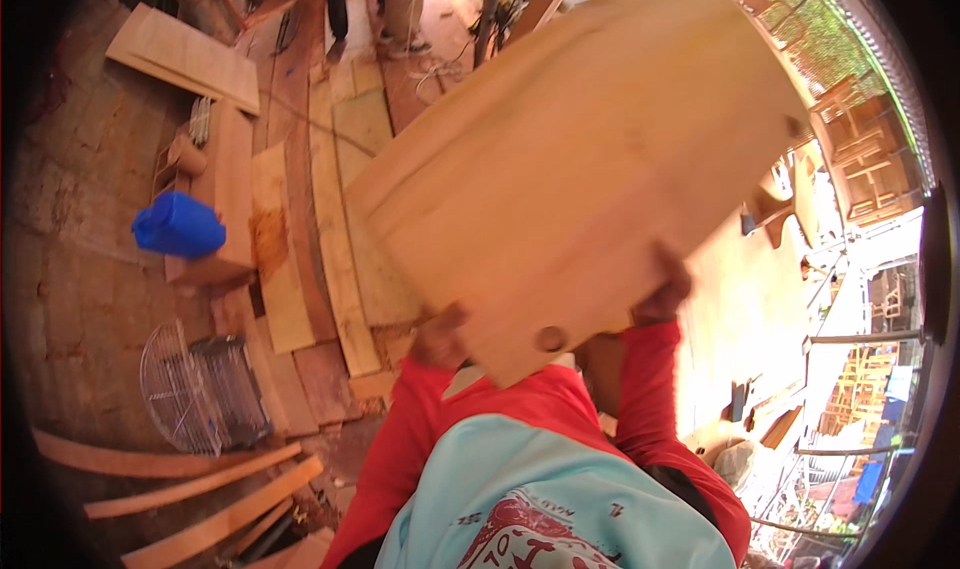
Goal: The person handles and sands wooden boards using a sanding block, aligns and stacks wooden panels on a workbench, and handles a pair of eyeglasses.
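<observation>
A large wooden board [590,159] with a knot near its close end is held up in front of my body, slanting away to the upper right. My left hand [440,339] grips its left edge close to the near corner. On the opposite edge, my right hand [664,287] has its fingers on the board's face. Both hands are slightly blurred, and part of each hand is hidden by the board.
A blue plastic jerrycan [179,223] rests on a wooden piece at the left. Below it stands a wire fan guard [185,389]. Curved wood strips [200,489] lie lower left. Planks [335,229] cover the floor ahead. Another person's legs [402,9] show at the top.
</observation>
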`<state>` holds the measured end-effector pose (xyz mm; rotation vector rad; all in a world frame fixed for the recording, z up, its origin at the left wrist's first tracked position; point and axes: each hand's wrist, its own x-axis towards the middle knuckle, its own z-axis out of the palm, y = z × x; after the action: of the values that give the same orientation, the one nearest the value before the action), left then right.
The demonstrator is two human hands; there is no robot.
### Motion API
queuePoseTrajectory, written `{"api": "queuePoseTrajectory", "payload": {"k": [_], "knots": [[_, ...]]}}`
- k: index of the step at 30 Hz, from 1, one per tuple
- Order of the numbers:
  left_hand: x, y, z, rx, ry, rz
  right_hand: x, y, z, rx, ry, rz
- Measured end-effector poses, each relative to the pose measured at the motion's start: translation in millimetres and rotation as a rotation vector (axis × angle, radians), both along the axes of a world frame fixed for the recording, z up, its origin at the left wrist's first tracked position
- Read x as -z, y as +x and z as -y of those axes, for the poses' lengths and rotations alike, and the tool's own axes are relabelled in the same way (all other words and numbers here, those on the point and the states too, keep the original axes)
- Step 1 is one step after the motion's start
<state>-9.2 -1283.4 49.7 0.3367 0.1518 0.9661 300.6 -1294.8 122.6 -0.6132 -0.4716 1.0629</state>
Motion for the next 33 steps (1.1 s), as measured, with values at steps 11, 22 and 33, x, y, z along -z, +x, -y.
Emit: {"api": "queuePoseTrajectory", "payload": {"k": [11, 22, 33], "knots": [[-3.6, -108.6, -136.0, -0.597, -0.141, -0.464, 72.2, -164.7, -293.2, -0.739, -0.236, -0.293], [-91.5, -120.1, -333.0, -0.588, -0.309, -0.616, 70.2, -218.4, -499.4, -0.839, -0.284, -0.489], [-107.1, -101.8, -545.9, -0.446, -0.174, -0.481, -6.0, -183.1, -629.6, -0.631, -0.124, -0.287]]}}
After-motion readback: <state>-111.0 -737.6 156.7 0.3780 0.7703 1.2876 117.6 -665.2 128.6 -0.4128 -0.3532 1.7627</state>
